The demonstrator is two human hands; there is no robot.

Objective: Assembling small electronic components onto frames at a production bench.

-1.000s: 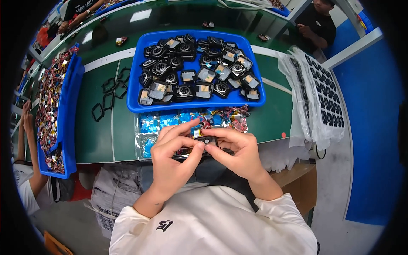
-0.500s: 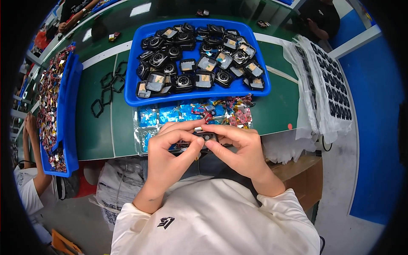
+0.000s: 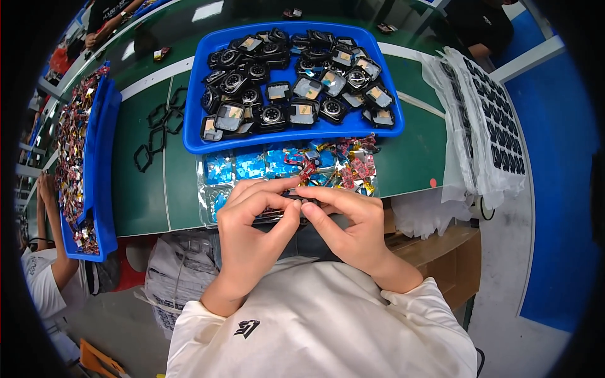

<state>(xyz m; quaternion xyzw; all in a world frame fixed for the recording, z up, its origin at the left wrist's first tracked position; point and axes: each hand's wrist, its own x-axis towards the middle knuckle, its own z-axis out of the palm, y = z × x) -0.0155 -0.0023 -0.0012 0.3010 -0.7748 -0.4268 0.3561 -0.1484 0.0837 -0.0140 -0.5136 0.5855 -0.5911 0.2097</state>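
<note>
Fingertips of my left hand (image 3: 255, 220) and my right hand (image 3: 353, 227) pinch a small black watch case (image 3: 292, 196) between them, near the table's front edge. Both thumbs press together on its near side, and the fingers hide most of it. Just beyond lies a clear plastic tray (image 3: 201, 183) holding blue-filmed pieces (image 3: 249, 166) and a heap of small red circuit boards with wires (image 3: 359, 165). Behind that, a large blue tray (image 3: 296, 138) holds many black watch cases (image 3: 273, 114), some showing round backs, others grey inner faces.
Black square frames (image 3: 156, 140) lie on the green table (image 3: 135, 189) at left. A blue bin (image 3: 107, 170) full of small wired parts stands at the far left. Black parts in white sheets (image 3: 498, 120) stand at right. Below is a cardboard box (image 3: 457, 264); other people work nearby.
The watch case has tilted, showing less of its face, and my thumbs have come closer together on it. Both hands stay in nearly the same place; the view has shifted slightly.
</note>
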